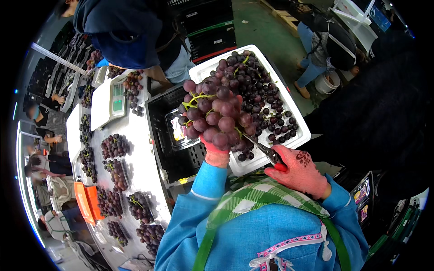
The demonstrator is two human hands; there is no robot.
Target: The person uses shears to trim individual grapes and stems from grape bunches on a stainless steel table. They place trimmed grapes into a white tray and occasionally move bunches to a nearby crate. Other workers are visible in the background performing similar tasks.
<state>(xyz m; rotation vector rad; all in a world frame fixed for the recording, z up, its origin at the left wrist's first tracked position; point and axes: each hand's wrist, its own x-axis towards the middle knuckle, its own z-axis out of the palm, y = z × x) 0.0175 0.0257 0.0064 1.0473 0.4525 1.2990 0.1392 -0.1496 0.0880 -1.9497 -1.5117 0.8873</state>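
Note:
My left hand [217, 153], in a pink glove, holds up a large bunch of reddish-purple grapes [217, 117] with green stems; the fruit hides most of the fingers. In my right hand [298, 171], also gloved in pink, is a pair of fruit snips [269, 153] with red handles. Their blades point into the lower right side of the bunch, and the tips are hard to make out among the grapes. Below the bunch lies a white foam tray [300, 135] with dark grape bunches [251, 78] and loose grapes [281, 127].
Left of the tray, a black plastic crate [162, 111] holds a clear plastic pack [178, 130]. On the metal table [142, 169] are several grape bunches [115, 145], a digital scale [113, 101] and an orange container [89, 203]. A co-worker [125, 37] stands close at the table's far end.

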